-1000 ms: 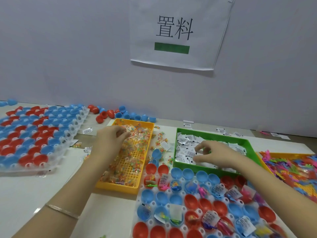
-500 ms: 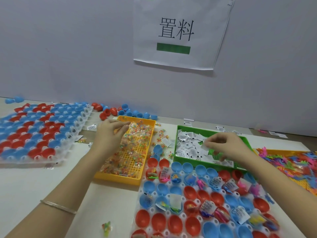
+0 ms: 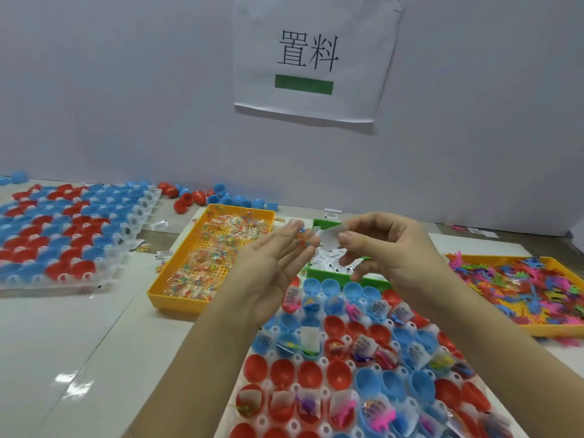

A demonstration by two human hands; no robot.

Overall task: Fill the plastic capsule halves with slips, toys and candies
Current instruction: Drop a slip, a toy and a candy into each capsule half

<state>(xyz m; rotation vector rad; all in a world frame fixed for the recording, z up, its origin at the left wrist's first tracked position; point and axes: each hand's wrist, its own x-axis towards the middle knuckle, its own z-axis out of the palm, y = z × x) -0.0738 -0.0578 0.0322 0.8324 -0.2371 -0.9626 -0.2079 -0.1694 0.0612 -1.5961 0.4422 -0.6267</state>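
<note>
Red and blue capsule halves sit in a clear holder tray in front of me; several hold slips, toys or candy packets, others are bare. My left hand is raised above the tray, palm turned inward, and holds a small candy packet at its fingertips. My right hand hovers beside it and pinches a white paper slip between thumb and fingers. Behind the hands lie the yellow candy tray, the green slip tray and the toy tray.
A second holder full of red and blue halves lies at the far left. Loose halves lie along the wall. A paper sign hangs on the wall. Stray slips dot the white table.
Both hands have lifted out of their trays and come together above the capsule holder, the left with a candy packet, the right with a slip.
</note>
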